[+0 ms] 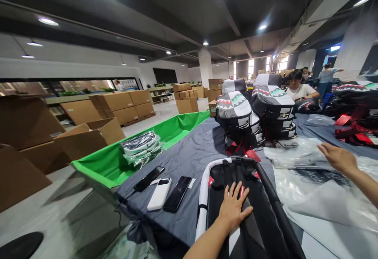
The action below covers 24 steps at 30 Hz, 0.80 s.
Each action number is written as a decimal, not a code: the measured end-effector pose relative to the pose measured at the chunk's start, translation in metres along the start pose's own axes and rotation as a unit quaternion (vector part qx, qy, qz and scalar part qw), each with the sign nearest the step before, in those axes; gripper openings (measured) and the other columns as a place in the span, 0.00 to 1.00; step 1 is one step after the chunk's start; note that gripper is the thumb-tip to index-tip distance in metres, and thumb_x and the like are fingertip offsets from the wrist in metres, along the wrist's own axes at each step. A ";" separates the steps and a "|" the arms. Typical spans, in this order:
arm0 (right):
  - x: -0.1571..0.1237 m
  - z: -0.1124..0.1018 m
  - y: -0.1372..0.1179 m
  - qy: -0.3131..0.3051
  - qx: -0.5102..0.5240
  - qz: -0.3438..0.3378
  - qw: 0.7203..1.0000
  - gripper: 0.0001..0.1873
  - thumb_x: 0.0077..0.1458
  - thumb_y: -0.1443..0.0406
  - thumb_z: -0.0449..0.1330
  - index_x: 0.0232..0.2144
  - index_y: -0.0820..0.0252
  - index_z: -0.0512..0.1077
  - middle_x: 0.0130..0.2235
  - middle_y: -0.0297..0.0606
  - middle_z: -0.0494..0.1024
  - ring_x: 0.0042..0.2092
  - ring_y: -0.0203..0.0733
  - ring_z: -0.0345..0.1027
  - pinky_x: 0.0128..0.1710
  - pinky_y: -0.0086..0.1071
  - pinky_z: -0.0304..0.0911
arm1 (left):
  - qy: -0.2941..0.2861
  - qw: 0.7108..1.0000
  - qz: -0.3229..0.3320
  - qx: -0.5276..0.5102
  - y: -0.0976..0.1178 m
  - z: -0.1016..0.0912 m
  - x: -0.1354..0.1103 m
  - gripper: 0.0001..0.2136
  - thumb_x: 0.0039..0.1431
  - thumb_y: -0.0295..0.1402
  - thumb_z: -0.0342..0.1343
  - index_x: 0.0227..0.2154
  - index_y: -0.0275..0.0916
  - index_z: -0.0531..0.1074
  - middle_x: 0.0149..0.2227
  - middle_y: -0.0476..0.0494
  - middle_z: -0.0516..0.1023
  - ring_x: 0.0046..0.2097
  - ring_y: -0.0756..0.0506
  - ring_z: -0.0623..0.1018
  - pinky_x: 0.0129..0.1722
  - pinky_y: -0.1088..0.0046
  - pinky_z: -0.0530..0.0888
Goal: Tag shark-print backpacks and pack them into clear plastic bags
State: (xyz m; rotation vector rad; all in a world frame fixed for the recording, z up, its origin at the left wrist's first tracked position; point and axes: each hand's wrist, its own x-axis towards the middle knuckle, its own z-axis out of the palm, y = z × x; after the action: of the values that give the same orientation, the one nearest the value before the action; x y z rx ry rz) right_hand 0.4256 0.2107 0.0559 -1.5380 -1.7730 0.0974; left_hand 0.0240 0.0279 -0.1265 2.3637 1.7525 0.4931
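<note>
My left hand (pixel 234 208) lies flat with fingers spread on a black backpack (pixel 256 215) with white and grey parts. The backpack rests on the table in front of me, its near end cut off by the frame's lower edge. To the right, my right hand (pixel 339 158) is at the edge of a clear plastic bag (pixel 295 152), its fingers pressed together on the film. More clear plastic bags (pixel 333 200) lie under and around that hand. Beyond the backpack stand two stacks of backpacks (pixel 234 109) with shark-tooth prints and red straps.
On the grey-covered table (pixel 189 145), a white power bank (pixel 159 194) and two dark phones (pixel 177 194) lie left. A green fabric bin (pixel 103 168) with wrapped packs (pixel 141 147) adjoins the table. Cardboard boxes (pixel 124 107) stand beyond. A co-worker (pixel 301 89) sits across.
</note>
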 end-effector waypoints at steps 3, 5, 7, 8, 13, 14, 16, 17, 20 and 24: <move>-0.011 0.012 -0.071 -0.066 0.041 -0.069 0.995 0.27 0.49 0.37 0.53 0.22 0.51 0.69 0.25 0.43 0.71 0.28 0.49 0.63 0.35 0.47 0.61 | -0.004 1.000 0.003 -0.027 -0.003 -0.001 0.002 0.32 0.68 0.60 0.42 0.70 0.56 0.53 0.75 0.42 0.48 0.74 0.31 0.51 0.70 0.39 0.48; -0.034 0.032 -0.118 -0.119 0.084 -0.121 0.982 0.31 0.51 0.34 0.49 0.22 0.52 0.67 0.24 0.38 0.69 0.29 0.45 0.63 0.32 0.39 0.61 | 0.002 0.997 0.001 -0.073 -0.001 -0.006 0.000 0.33 0.66 0.61 0.44 0.70 0.54 0.56 0.74 0.42 0.50 0.74 0.32 0.50 0.70 0.40 0.46; -0.064 0.055 -0.157 -0.158 0.125 -0.159 0.966 0.33 0.54 0.32 0.46 0.22 0.53 0.63 0.22 0.34 0.65 0.27 0.41 0.60 0.29 0.34 0.60 | 0.043 0.985 -0.018 -0.167 0.008 -0.013 -0.006 0.38 0.61 0.65 0.49 0.68 0.49 0.61 0.73 0.39 0.56 0.73 0.31 0.51 0.70 0.41 0.44; -0.081 0.067 -0.173 -0.170 0.143 -0.171 0.960 0.34 0.55 0.32 0.45 0.22 0.53 0.61 0.22 0.33 0.64 0.26 0.40 0.59 0.27 0.33 0.59 | 0.073 0.968 -0.025 -0.238 0.015 -0.017 -0.011 0.41 0.56 0.67 0.52 0.66 0.46 0.65 0.71 0.37 0.60 0.72 0.30 0.54 0.70 0.43 0.46; -0.154 0.124 -0.221 -0.208 0.210 -0.181 0.938 0.33 0.59 0.35 0.43 0.21 0.52 0.56 0.20 0.31 0.62 0.24 0.38 0.58 0.25 0.32 0.59 | 0.178 0.707 -0.093 -0.679 0.072 -0.028 -0.045 0.40 0.45 0.68 0.60 0.49 0.38 0.77 0.46 0.37 0.80 0.49 0.38 0.77 0.52 0.61 0.71; -0.164 0.133 -0.228 -0.221 0.218 -0.178 0.934 0.32 0.59 0.35 0.43 0.20 0.52 0.56 0.20 0.31 0.63 0.24 0.39 0.59 0.25 0.32 0.60 | 0.199 0.650 -0.141 -0.719 0.079 -0.029 -0.050 0.37 0.43 0.66 0.63 0.44 0.37 0.78 0.40 0.40 0.80 0.43 0.41 0.78 0.45 0.65 0.72; -0.177 0.145 -0.239 -0.256 0.232 -0.174 0.922 0.32 0.58 0.35 0.44 0.21 0.53 0.60 0.20 0.34 0.68 0.24 0.40 0.63 0.25 0.33 0.62 | 0.253 0.574 -0.246 -0.739 0.084 -0.029 -0.059 0.34 0.36 0.62 0.70 0.34 0.35 0.78 0.31 0.44 0.77 0.34 0.46 0.75 0.36 0.70 0.70; -0.182 0.149 -0.243 -0.275 0.239 -0.172 0.915 0.32 0.58 0.35 0.44 0.23 0.53 0.64 0.23 0.36 0.72 0.26 0.42 0.67 0.26 0.34 0.65 | 0.283 0.551 -0.286 -0.731 0.081 -0.030 -0.063 0.33 0.33 0.61 0.71 0.31 0.35 0.77 0.29 0.45 0.76 0.31 0.47 0.74 0.33 0.71 0.69; -0.202 0.153 -0.238 -0.290 0.255 -0.177 0.905 0.32 0.55 0.36 0.49 0.37 0.54 0.74 0.36 0.43 0.82 0.37 0.50 0.77 0.36 0.40 0.73 | 0.343 0.531 -0.362 -0.685 0.060 -0.030 -0.078 0.30 0.33 0.59 0.71 0.28 0.35 0.77 0.28 0.44 0.77 0.31 0.46 0.74 0.31 0.71 0.69; -0.252 0.173 -0.189 -0.279 0.228 -0.210 0.909 0.25 0.43 0.40 0.66 0.42 0.39 0.75 0.35 0.38 0.81 0.31 0.53 0.77 0.31 0.43 0.75 | 0.344 0.547 -0.394 -0.654 0.038 -0.027 -0.092 0.24 0.36 0.53 0.72 0.23 0.36 0.76 0.25 0.46 0.75 0.29 0.46 0.74 0.31 0.69 0.71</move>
State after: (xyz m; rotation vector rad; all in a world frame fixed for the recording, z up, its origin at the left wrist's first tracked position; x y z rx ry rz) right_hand 0.1647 0.0120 -0.0911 -0.8052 -2.2761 0.7455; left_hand 0.0243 -0.0729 -0.1048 0.2318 1.3793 1.7859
